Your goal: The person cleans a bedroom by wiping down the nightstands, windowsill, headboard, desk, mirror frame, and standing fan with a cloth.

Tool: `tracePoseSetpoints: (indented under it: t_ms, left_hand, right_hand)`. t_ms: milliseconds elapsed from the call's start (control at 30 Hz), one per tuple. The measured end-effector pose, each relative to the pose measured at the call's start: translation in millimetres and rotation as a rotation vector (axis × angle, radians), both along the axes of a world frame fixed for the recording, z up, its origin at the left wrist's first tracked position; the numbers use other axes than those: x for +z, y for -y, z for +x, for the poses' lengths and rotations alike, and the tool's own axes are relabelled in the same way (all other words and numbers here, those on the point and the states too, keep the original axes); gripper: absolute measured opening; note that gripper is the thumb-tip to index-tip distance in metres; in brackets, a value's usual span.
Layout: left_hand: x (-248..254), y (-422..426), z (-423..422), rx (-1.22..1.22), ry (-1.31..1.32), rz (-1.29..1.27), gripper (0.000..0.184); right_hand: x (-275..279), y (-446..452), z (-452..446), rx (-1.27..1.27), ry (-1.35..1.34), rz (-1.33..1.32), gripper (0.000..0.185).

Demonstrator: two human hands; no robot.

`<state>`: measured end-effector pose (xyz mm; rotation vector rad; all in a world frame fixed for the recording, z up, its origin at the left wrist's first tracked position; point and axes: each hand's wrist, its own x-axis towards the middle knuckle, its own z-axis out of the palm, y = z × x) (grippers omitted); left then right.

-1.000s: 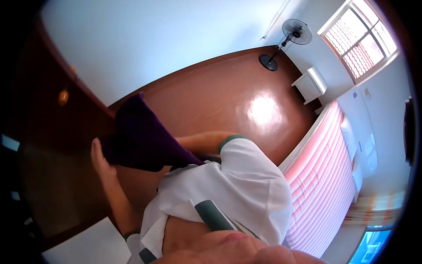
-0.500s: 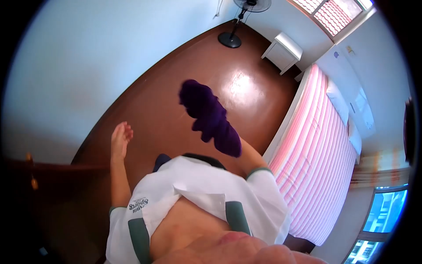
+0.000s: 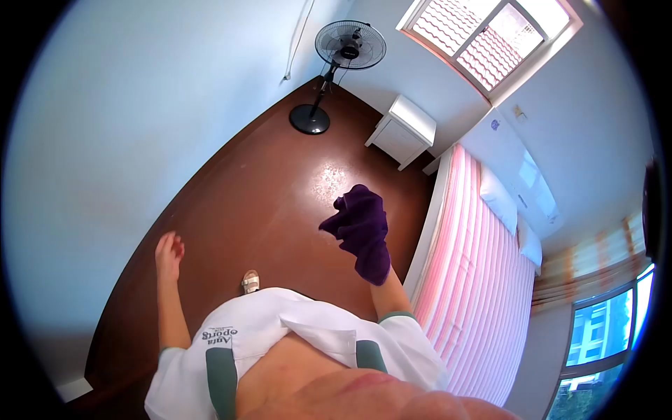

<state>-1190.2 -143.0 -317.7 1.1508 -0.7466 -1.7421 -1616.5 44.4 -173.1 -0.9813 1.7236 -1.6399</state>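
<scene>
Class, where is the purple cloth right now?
In the head view, the purple cloth is at the end of the right forearm, left of the striped bed.

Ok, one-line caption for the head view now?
Crumpled dark purple cloth hides the right hand; empty left hand above a glossy brown floor, pink-striped bed alongside.

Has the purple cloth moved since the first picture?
Yes, toward the striped bed: the purple cloth now appears much closer to the striped bed.

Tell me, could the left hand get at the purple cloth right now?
Probably yes. The left hand looks empty, and nothing visible blocks its way to the purple cloth at the end of the right arm, though they are apart.
</scene>
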Motion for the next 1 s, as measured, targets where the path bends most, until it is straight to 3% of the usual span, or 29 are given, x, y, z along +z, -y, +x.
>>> tracePoseSetpoints:
  t_ms: [33,100,233,267,333,433,533,567,667,700,767,800,867,933,1000]
  left_hand:
    - [18,26,-40,-0.063,-0.015,-0.048,0.016]
    - [51,78,-109,-0.227,-0.030,-0.097,0.019]
    - [90,143,-245,-0.454,-0.022,-0.170,0.021]
    - [99,155,-278,-0.490,-0.029,-0.197,0.020]
    - [113,184,-353,-0.548,-0.043,-0.268,0.016]
    - [134,217,-451,-0.611,-0.048,-0.420,0.019]
    - [152,257,-533,-0.571,-0.028,-0.495,0.029]
    - [154,275,-555,-0.597,-0.043,-0.499,0.033]
    - [180,302,-620,-0.526,0.002,-0.555,0.040]
    - [186,312,-638,-0.469,-0.002,-0.582,0.042]
    - [196,339,-672,-0.454,0.092,-0.596,0.040]
    - [202,350,-693,-0.430,0.144,-0.651,0.038]
    - [210,374,-731,-0.409,0.206,-0.688,0.040]
    - [216,406,-773,-0.365,0.151,-0.870,0.039]
    - [219,444,-816,-0.356,0.165,-0.957,0.039]
  right_hand:
    - [14,12,-7,-0.014,-0.512,0.034,0.027]
    - [15,40,-42,-0.072,-0.676,0.153,0.023]
    - [-16,63,-122,-0.128,-0.496,-0.025,0.020]
    - [-26,69,-149,-0.158,-0.196,-0.043,0.022]
    - [-43,87,-207,-0.188,0.105,-0.063,0.024]
    - [-63,108,-295,-0.218,0.172,-0.392,0.031]
    - [-58,175,-415,-0.119,-0.618,-0.321,0.039]
    - [-55,193,-437,-0.114,-0.611,-0.334,0.039]
    - [5,236,-472,-0.112,-0.391,-0.413,0.033]
    - [10,259,-505,-0.148,-0.564,-0.286,0.024]
    - [49,296,-525,-0.110,0.138,-0.235,0.009]
    - [68,314,-534,-0.174,0.479,-0.234,0.011]
    - [85,349,-568,-0.150,0.610,-0.168,0.016]
    - [71,398,-619,-0.249,0.309,-0.192,0.020]
    - [60,450,-681,-0.214,0.213,-0.217,0.024]
